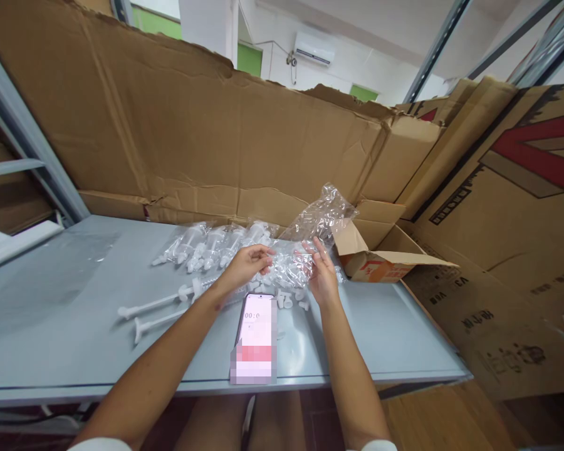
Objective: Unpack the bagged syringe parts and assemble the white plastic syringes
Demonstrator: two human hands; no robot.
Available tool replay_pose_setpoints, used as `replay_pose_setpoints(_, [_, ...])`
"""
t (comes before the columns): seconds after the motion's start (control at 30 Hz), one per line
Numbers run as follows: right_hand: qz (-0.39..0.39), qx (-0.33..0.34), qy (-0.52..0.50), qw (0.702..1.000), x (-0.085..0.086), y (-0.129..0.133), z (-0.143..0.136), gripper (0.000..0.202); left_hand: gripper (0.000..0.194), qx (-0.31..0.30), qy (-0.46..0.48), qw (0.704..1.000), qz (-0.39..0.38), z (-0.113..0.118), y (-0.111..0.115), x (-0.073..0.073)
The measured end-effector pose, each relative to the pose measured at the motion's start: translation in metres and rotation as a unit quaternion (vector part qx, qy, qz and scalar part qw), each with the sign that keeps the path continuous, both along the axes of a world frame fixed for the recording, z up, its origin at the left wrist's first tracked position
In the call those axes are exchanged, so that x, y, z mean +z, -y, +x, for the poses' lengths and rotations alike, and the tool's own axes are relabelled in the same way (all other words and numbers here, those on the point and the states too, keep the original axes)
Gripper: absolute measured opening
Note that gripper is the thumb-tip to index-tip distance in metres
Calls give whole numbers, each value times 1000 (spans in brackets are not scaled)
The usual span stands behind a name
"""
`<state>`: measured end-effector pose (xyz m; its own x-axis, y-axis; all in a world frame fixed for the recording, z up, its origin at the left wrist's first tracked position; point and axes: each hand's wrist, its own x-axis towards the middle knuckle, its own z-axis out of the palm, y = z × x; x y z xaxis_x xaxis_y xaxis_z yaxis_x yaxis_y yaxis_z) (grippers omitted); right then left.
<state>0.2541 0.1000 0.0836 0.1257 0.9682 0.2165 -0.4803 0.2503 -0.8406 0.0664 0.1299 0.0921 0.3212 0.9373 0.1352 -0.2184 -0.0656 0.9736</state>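
Observation:
A clear plastic bag point(289, 266) is stretched between my two hands above the grey table point(192, 369). My left hand point(251, 266) pinches its left edge with closed fingers. Against the bag's right side is my right hand point(322, 269), its fingers spread and partly seen through the plastic. Below the bag lie several small white plastic parts point(286, 299). Bagged white parts point(192, 244) lie in a row behind my left hand. Long white plungers point(157, 305) rest left of my left forearm. A phone point(256, 326) lies between my forearms, its screen lit.
Behind the bags stands a tall cardboard sheet point(244, 138). An open cardboard box point(380, 266) sits at the back right, beside loose clear plastic point(322, 216). Large printed cartons point(512, 250) stand to the right. A metal upright point(42, 150) rises at the left.

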Motion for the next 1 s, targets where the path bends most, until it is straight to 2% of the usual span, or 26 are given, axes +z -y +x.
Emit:
replay_pose_setpoints(0.2, [-29,-8,19,999,-7,-6,8,49,33,-48,3,999,13,-9,4,9])
replay_pose_setpoints(0.27, [-45,17,41,998,-6,-3,6,50,32,-26,-11,999,44,-10,5,10])
replay_pose_setpoints(0.37, [-59,88,81,991,-1,5,-2,49,14,47,-19,996,74,-8,2,9])
replay_pose_setpoints(0.43, [-57,121,92,987,1,8,-7,47,12,67,-28,994,87,-8,1,7])
replay_pose_setpoints(0.5, [-49,110,78,990,2,8,-7,42,15,43,-44,994,95,-10,0,8])
replay_pose_setpoints(0.6, [-48,36,39,997,-1,2,-1,28,15,-22,-75,992,98,-14,2,11])
replay_pose_setpoints(0.7, [-59,-4,30,998,-4,-3,4,22,18,-48,-84,989,108,-15,3,13])
replay_pose_setpoints(0.9, [-85,51,107,989,-6,0,-5,20,28,19,-51,993,104,-9,1,7])
replay_pose_setpoints(1.0, [-99,23,96,990,-4,1,-3,20,25,72,-26,993,88,-11,-3,4])
